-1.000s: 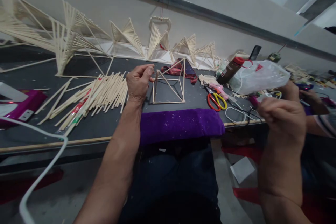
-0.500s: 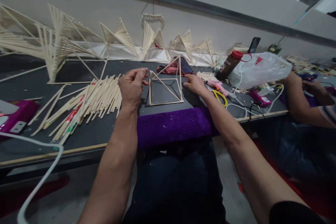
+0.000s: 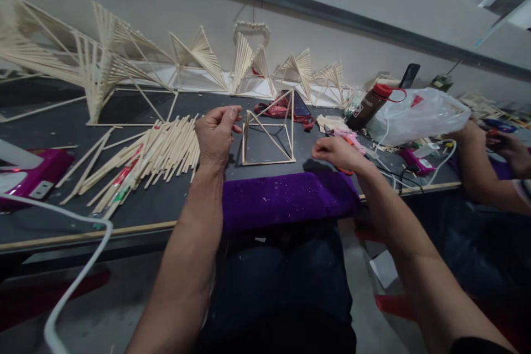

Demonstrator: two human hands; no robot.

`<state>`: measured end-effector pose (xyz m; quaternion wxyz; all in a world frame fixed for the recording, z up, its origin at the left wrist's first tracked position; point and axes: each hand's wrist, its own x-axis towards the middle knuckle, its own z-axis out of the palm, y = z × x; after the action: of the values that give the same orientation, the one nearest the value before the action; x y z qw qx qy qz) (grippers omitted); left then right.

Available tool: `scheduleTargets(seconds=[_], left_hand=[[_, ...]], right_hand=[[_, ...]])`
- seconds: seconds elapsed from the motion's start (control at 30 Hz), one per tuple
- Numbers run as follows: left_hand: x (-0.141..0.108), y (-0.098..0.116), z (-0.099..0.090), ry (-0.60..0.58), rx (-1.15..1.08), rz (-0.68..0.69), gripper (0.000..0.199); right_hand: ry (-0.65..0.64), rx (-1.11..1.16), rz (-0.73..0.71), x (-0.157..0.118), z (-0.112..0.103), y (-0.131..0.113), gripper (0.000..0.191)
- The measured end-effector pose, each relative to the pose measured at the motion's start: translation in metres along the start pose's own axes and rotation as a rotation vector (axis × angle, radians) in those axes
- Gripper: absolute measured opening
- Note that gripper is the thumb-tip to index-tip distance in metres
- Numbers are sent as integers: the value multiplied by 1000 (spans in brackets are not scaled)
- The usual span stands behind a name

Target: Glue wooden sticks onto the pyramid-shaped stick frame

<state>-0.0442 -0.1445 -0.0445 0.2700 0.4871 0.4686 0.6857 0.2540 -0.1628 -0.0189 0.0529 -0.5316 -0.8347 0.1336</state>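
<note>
My left hand (image 3: 216, 134) is closed in a pinch just left of a small wooden stick frame (image 3: 267, 162); whatever its fingertips hold is too small to make out. The frame has a square base, with uprights and slanting sticks. To its right, my right hand (image 3: 335, 152) is closed above the table, fingers curled. Orange handle parts (image 3: 345, 171) show beside and below it, mostly hidden by the hand; I cannot tell whether it grips them. Just beyond lies a pink glue gun (image 3: 350, 137). Left of my left hand lies a pile of wooden sticks (image 3: 166, 149).
Several fan-shaped stick models (image 3: 199, 55) line the wall. A phone (image 3: 296, 104) and red strap lie behind the frame. Purple cloth (image 3: 286, 199) covers the front edge. A brown bottle (image 3: 367, 108), plastic bag (image 3: 418, 113) and white cables stand right; another person's hand (image 3: 512, 152) works beyond.
My right hand has drawn away from the frame, to the right and nearer me, over where the yellow handles showed. My left hand keeps its pinch beside the frame. The view has shifted slightly.
</note>
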Motion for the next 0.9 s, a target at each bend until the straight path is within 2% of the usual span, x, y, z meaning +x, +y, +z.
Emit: scheduleTargets(seconds=[0.07, 0.17, 0.23, 0.3, 0.37, 0.43, 0.57, 0.6, 0.67, 0.73, 0.8, 0.83, 0.9], left_hand=[[1, -1, 0, 9, -9, -3, 20], [1, 1, 0, 27, -3, -30, 19], [0, 3, -1, 32, -5, -48, 20], [-1, 4, -1, 32, -21, -59, 20], [0, 3, -1, 37, -44, -66, 22], [3, 0, -1, 57, -64, -67, 27], [5, 1, -1, 136, -94, -49, 37], [1, 5, -2, 152, -102, -24, 40], [-15, 20, -5, 141, -130, 63, 44], [-42, 41, -11, -12, -187, 154, 40], [-72, 59, -15, -227, -289, 189, 32], [-85, 66, -16, -368, -338, 176, 34], [-108, 71, -12, -729, -387, 58, 46]], right_hand=[[-30, 213, -184, -46, -16, -3, 18], [-9, 452, -361, -109, -40, -15, 19], [20, 592, -484, -142, -54, -25, 16], [63, 686, -616, -162, -63, -31, 13], [110, 742, -712, -167, -65, -34, 12], [160, 778, -729, -158, -61, -33, 14], [352, 900, -585, -118, -41, -41, 13], [358, 940, -566, -108, -36, -48, 11], [218, 1000, -587, -93, -24, -66, 9], [-27, 1053, -696, -83, -10, -92, 8], [-224, 1125, -862, -76, 4, -121, 10], [-305, 1163, -962, -73, 11, -135, 11], [-487, 1189, -1159, -69, 23, -163, 15]])
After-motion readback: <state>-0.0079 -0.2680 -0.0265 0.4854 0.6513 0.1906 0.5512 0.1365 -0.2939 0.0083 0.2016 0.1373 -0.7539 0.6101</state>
